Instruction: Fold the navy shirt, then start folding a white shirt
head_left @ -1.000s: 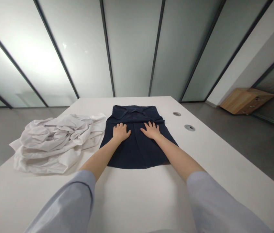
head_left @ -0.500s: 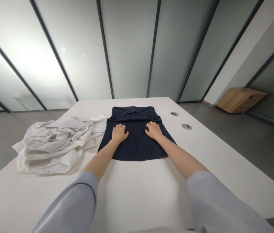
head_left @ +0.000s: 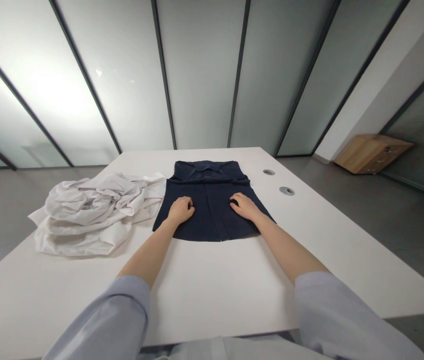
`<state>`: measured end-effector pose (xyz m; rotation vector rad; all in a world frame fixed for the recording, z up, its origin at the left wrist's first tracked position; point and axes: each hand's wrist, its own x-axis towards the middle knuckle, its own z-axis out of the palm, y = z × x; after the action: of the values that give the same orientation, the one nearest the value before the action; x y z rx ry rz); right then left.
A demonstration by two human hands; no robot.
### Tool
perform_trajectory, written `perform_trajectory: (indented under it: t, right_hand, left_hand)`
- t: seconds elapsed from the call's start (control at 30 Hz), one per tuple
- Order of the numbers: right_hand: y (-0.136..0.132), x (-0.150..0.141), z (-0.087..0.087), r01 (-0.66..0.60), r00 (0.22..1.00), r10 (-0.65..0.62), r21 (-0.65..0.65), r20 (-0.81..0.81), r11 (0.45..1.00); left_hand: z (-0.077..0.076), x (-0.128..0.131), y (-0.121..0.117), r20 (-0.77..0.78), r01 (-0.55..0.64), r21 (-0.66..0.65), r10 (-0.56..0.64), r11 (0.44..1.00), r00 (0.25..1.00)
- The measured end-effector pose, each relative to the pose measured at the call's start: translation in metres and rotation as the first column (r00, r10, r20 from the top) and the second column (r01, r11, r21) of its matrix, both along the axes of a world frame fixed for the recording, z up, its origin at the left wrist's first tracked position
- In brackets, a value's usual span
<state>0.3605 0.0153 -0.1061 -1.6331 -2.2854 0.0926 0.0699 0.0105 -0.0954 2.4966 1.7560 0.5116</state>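
Observation:
A dark navy garment [head_left: 212, 216] lies flat and folded on the white table [head_left: 219, 280], its collar end away from me. My left hand [head_left: 180, 210] rests on the left part of the garment, fingers curled. My right hand [head_left: 245, 207] rests on its right part near the side edge, fingers also bent. I cannot see whether either hand pinches the cloth. A crumpled white cloth [head_left: 95, 215] lies in a heap to the left of the garment, touching neither hand.
Two round metal grommets [head_left: 268, 172] [head_left: 287, 190] are set into the table's right side. Beyond the table edges is a grey floor, with a low wooden cabinet [head_left: 371, 154] at the right. A frosted glass wall [head_left: 200, 75] stands behind.
My hands have slid apart across the garment, and their spread fingers have curled. The view has shifted slightly, so the table and garment sit a little higher in the picture.

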Motion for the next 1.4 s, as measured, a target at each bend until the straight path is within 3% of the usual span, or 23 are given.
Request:
perform_trajectory:
  t: [0.23, 0.47, 0.8, 1.07, 1.23, 1.4]
  right_hand:
    - [0.004, 0.002, -0.001, -0.023, 1.000, 0.022, -0.040, -0.008, 0.999]
    - [0.005, 0.000, 0.000, 0.054, 0.997, -0.047, -0.114, 0.058, 0.992]
    - [-0.004, -0.007, 0.010, 0.113, 0.984, -0.108, -0.033, 0.144, 0.993]
    - [-0.007, -0.010, 0.020, 0.063, 0.988, -0.053, -0.064, 0.147, 0.996]
    - [-0.007, -0.013, 0.012, 0.055, 0.992, -0.045, -0.089, 0.117, 0.994]
    - [-0.005, -0.012, 0.002, 0.043, 0.997, -0.037, -0.098, 0.066, 0.994]
  left_hand:
    - [-0.006, -0.006, 0.001, 0.011, 0.003, -0.033, -0.003, 0.999, 1.000]
    - [-0.004, -0.002, -0.001, -0.107, -0.020, -0.118, 0.007, 0.993, 0.994]
    - [0.005, -0.001, -0.007, -0.118, -0.085, 0.009, 0.085, 0.996, 0.989]
    - [0.014, 0.002, -0.010, -0.082, -0.097, 0.026, 0.099, 0.995, 0.992]
    - [0.007, 0.003, -0.008, -0.045, -0.063, 0.020, 0.064, 0.998, 0.997]
    - [-0.005, 0.002, -0.009, -0.065, 0.006, -0.099, -0.012, 0.995, 0.998]
